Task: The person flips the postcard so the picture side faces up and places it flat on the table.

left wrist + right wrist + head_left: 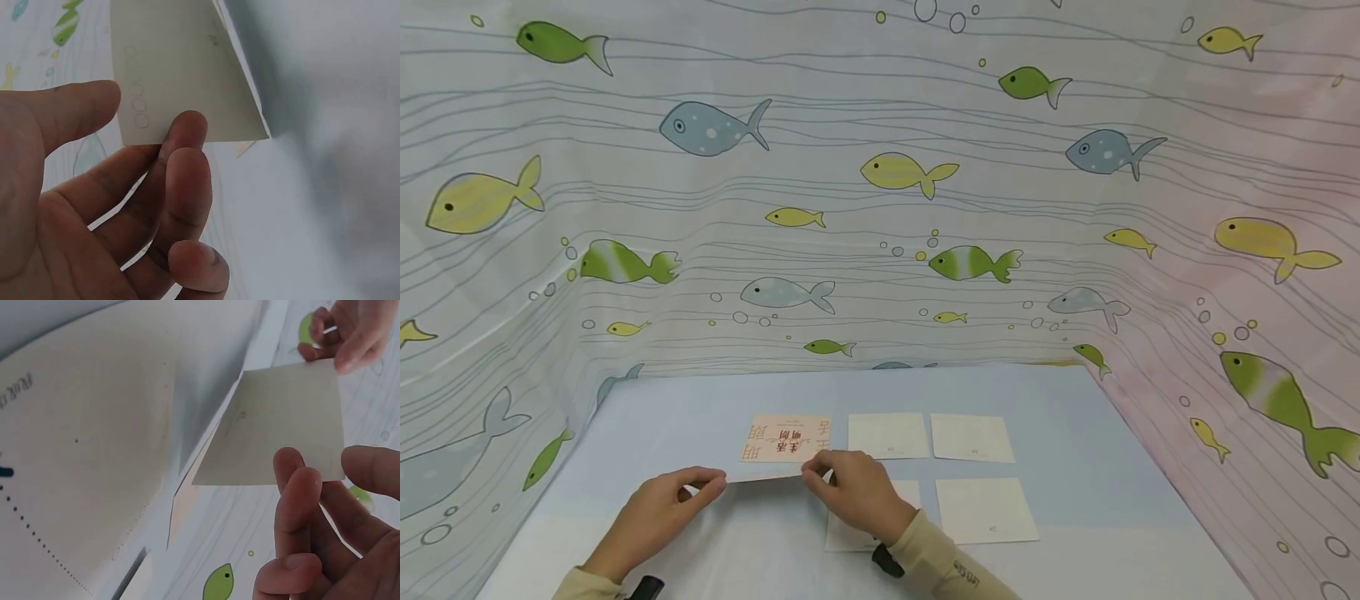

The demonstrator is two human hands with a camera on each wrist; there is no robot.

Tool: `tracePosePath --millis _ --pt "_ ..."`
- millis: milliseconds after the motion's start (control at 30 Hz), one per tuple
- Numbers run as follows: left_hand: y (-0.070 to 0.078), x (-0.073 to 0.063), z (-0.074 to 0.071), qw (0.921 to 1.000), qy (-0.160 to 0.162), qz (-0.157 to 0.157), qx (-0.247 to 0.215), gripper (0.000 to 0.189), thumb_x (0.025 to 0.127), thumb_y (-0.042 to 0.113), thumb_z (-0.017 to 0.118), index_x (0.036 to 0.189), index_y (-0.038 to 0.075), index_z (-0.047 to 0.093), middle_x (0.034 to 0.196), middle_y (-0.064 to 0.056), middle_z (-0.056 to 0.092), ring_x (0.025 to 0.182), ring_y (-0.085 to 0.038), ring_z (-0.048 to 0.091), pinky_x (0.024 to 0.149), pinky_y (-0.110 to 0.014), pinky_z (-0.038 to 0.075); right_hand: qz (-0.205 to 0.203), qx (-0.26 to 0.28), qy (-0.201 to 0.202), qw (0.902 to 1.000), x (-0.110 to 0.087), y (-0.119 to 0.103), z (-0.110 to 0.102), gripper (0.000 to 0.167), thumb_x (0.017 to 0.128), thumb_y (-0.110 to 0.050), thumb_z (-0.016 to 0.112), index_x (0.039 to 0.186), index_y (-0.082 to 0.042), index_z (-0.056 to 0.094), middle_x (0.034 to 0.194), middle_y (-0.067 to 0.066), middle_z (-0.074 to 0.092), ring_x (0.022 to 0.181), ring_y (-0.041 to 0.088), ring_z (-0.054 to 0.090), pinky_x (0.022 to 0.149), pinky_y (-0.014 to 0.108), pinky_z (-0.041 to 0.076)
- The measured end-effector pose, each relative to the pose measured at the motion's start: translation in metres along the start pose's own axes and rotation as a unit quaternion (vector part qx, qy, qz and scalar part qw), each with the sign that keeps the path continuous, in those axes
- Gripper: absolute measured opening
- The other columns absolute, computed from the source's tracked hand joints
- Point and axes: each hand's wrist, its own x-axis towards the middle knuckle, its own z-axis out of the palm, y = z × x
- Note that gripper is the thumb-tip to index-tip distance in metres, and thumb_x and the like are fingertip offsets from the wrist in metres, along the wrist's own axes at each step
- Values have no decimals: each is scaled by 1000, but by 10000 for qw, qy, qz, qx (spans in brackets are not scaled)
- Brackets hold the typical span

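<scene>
Left hand (651, 512) and right hand (857, 493) each pinch a near corner of the printed card (784, 446), lifting its edge off the bench (1075, 467); fingers curled.

Head view high, facing down, wrist views close beneath, sharing card (784, 446)

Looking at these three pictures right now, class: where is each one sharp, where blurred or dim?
Head view: bright, even light, sharp; the printed card is readable between the left hand and right hand. Left wrist view: dim, fingers large and soft, table a grey blur. Right wrist view: dim too, card fairly crisp, fingers blurred.
</scene>
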Motion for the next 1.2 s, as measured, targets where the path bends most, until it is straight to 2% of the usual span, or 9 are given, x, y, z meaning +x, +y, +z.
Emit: tracePosePath --millis 300,500,800,1200 --pt "2 -2 4 9997 -176 151 97 45 93 50 69 115 11 76 94 5 70 70 -12 54 58 -29 43 -16 -53 -175 9998 -6 2 2 15 99 -33 66 106 -23 75 88 -23 66 69 -7 53 59 19 44" --pt "1 -4 4 9992 -277 235 149 35 92 44 72 112 15 76 92 6 69 70 -12 53 59 -29 43 59 -13 -202 9998 -9 4 7 14 96 -30 71 106 -23 75 89 -23 67 69 -7 52 59 19 44" --pt "-3 -10 4 9983 -533 155 147 35 91 45 73 110 17 76 85 8 62 68 -13 50 58 -28 40 149 -63 -466 9988 -13 5 15 12 94 -33 73 100 -24 76 85 -24 66 66 -7 52 59 18 44" --pt "-11 -16 10 9981 -577 147 160 34 83 41 82 106 18 76 79 8 54 64 -8 47 57 -26 36 244 -284 -665 9971 -20 0 22 11 88 -35 80 93 -25 76 75 -25 63 63 -8 50 56 19 41"
